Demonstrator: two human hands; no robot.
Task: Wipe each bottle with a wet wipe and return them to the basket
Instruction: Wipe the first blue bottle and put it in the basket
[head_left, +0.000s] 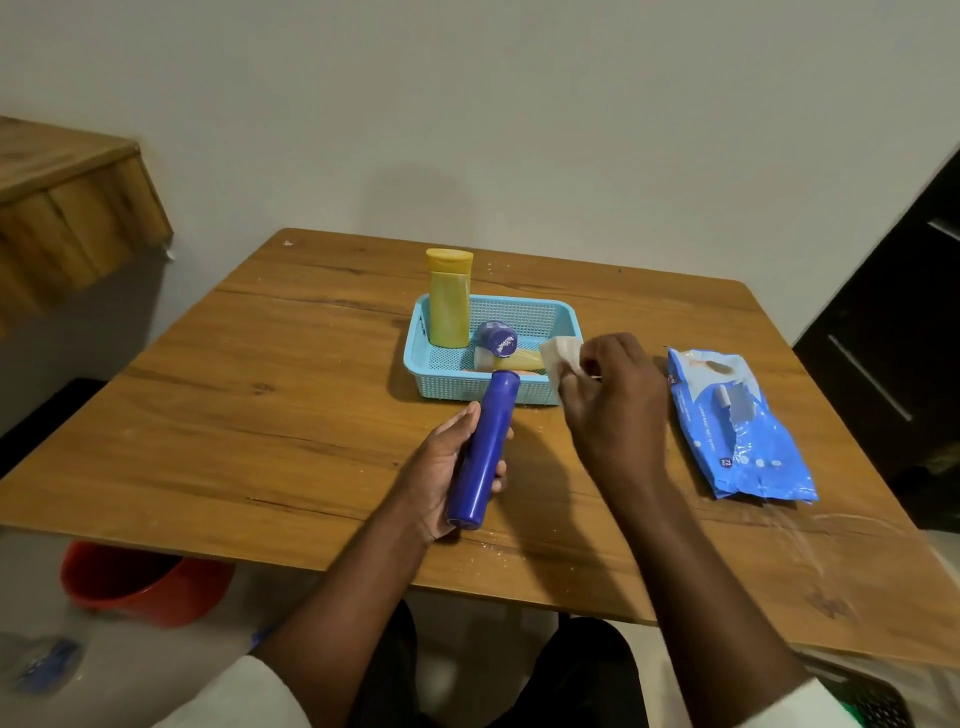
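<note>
we see the left hand (451, 467) gripping a blue bottle (485, 448) round its lower body, thumb along the left side, fingers curled under on the right. bottle held above the wood table (260, 415), tilted, cap end pointing away toward the basket (423, 358), base end toward the person. its cap end overlaps the basket's near wall in view; we can't tell if they touch.

right hand (613, 400) is just right of the bottle's cap end, fingers curled, pinching a white wet wipe (558, 356) w/ thumb and fingertips. wipe is bunched up, sticks out left of the hand over the basket's right near corner, apart from the blue bottle.

light blue mesh basket sits mid table, far side of the hands. inside: a yellow bottle (449, 301) standing upright in the back left corner, a purple-capped item (496, 338) lying tilted in the middle, a pale yellow tube (511, 359) lying on its side by the near wall.

blue wipes pack (737, 431) lies flat on the table right of the right hand, well apart from the basket, flap torn open.

red bucket (140, 582) on the floor under the table's left near edge.
</note>
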